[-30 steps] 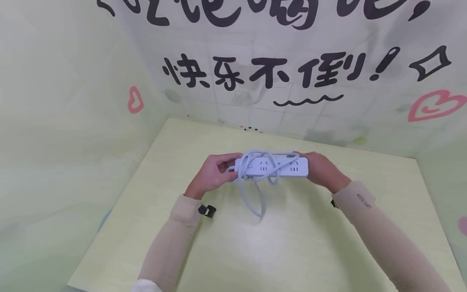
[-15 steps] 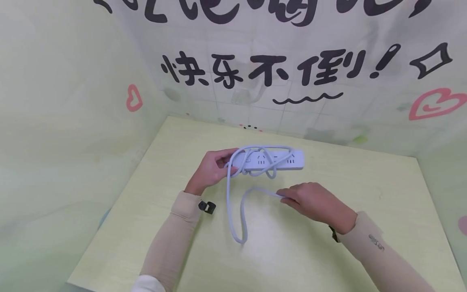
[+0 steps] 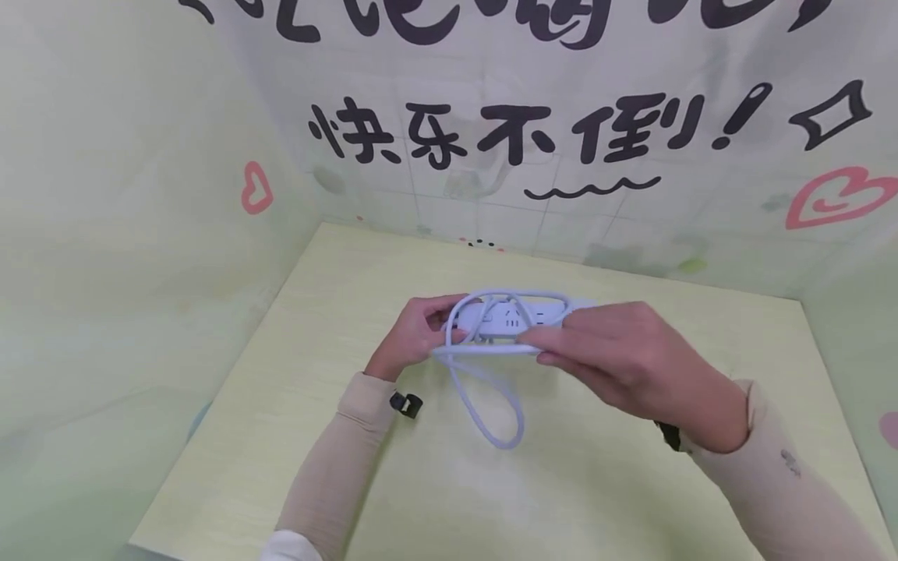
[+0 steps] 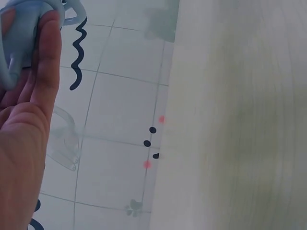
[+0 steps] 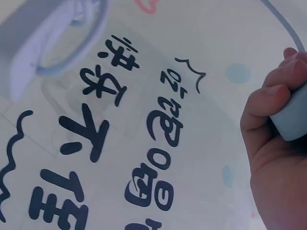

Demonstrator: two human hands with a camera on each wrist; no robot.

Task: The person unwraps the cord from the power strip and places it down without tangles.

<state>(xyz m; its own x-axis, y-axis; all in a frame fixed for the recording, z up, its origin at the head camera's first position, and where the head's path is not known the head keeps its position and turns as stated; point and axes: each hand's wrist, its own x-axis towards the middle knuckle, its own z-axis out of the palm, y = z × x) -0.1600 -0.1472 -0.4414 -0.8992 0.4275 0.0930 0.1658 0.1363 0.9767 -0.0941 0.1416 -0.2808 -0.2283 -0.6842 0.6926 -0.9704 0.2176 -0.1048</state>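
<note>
A white power strip (image 3: 500, 321) is held up over the table, its own white cord (image 3: 515, 425) wound loosely round it and hanging below in a loop. My left hand (image 3: 414, 331) grips the strip's left end; the left wrist view shows the fingers along the end of the strip (image 4: 23, 28). In front of the strip's right part is my right hand (image 3: 631, 354), hiding some of the sockets. The right wrist view shows that right hand (image 5: 271, 143) with its fingers curled round the cord's pale plug (image 5: 293, 115), a stretch of cord running up from it.
A pale yellow table (image 3: 449, 483) lies beneath both hands. Behind it hangs a light wall cover (image 3: 477, 195) with large dark lettering and pink hearts. Another pale wall cover (image 3: 140, 273) closes off the left side.
My right hand first left the strip's right end, then drew the cord down and right, and is now raised in front of the strip with the cord. The left hand keeps its grip.
</note>
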